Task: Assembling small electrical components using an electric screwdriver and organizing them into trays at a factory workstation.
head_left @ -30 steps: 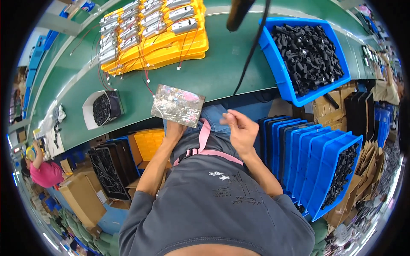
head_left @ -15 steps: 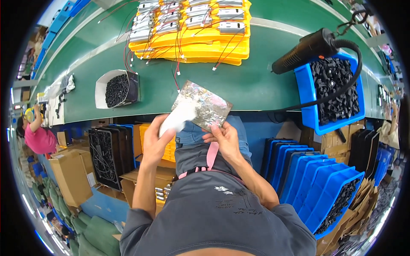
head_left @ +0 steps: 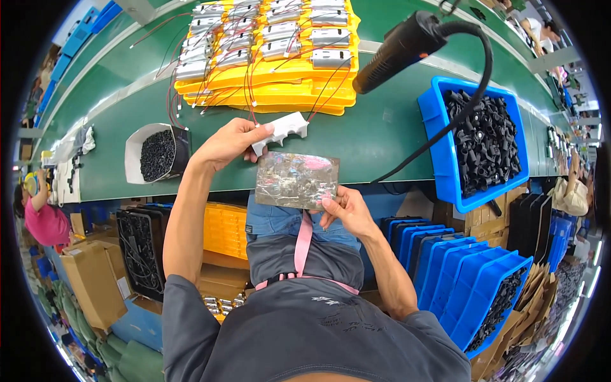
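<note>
My left hand (head_left: 238, 141) is closed on a white notched block (head_left: 284, 130), held over the green workbench (head_left: 375, 140) just in front of the yellow trays. Thumb and fingers of my right hand (head_left: 347, 211) pinch the lower right corner of a flat rectangular plate (head_left: 296, 180), its grey-brown face scuffed and smeared with pink, white and blue. The plate spans the bench's near edge, above my lap. Beyond the block, small silver motors (head_left: 280, 48) with red and black wires lie in rows on stacked yellow trays (head_left: 267, 95).
A black power screwdriver (head_left: 402, 51) hangs at upper right, its cable curving down past a blue bin (head_left: 428, 137) of black plastic parts. An open box (head_left: 135, 156) of small black screws stands left. Stacked blue bins (head_left: 471, 274) stand below right; a person (head_left: 46, 213) works far left.
My left hand has lifted the white block up and away from the plate, toward the yellow trays. The plate has turned to lie nearly level, still in my right hand. The whole view has shifted slightly.
</note>
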### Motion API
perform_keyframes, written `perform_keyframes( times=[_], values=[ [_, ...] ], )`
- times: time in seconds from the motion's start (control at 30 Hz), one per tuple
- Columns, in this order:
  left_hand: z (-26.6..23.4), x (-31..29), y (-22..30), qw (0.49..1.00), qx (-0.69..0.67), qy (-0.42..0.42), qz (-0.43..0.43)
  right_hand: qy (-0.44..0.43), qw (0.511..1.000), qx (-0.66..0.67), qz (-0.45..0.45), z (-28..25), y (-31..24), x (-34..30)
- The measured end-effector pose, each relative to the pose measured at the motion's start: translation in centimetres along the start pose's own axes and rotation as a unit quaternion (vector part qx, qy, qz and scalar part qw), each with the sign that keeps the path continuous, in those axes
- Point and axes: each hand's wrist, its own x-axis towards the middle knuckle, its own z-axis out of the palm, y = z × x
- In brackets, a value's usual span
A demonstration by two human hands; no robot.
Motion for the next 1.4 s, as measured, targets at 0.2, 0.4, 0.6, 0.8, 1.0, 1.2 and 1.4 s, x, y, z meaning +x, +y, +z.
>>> perform_keyframes(
  times=[0.2, 0.4, 0.6, 0.8, 1.0, 1.2, 1.4],
  values=[
    [1.4, 1.3, 0.1, 0.936, 0.295, 0.096, 0.166, -0.016, 0.999, 0.019, 0.023, -0.9, -0.2, -0.1],
    [0.8, 2.2, 0.4, 0.993, 0.085, 0.077, -0.015, -0.005, 0.999, 0.008, 0.042, -2.1, -0.6, -0.9],
    [1.9, 0.4, 1.2, 0.988, -0.062, 0.138, -0.035, 0.013, 0.998, 0.019, 0.056, -2.2, -0.6, -1.2],
    [3.6, -1.0, -1.6, 0.973, 0.020, 0.204, 0.107, 0.093, 0.995, 0.011, 0.026, -0.8, -0.1, -0.9],
    [3.5, -7.4, -3.9, 0.843, 0.252, 0.399, 0.258, 0.113, 0.992, 0.052, 0.020, -0.3, 0.1, -1.6],
    [4.1, -10.7, -4.3, 0.874, -0.319, 0.259, 0.259, 0.120, 0.992, 0.030, 0.007, -0.4, 0.4, -1.5],
    [4.5, -10.9, -5.6, 0.826, -0.373, 0.297, 0.302, 0.113, 0.993, 0.021, -0.003, -0.5, 0.8, -1.1]
  ],
)
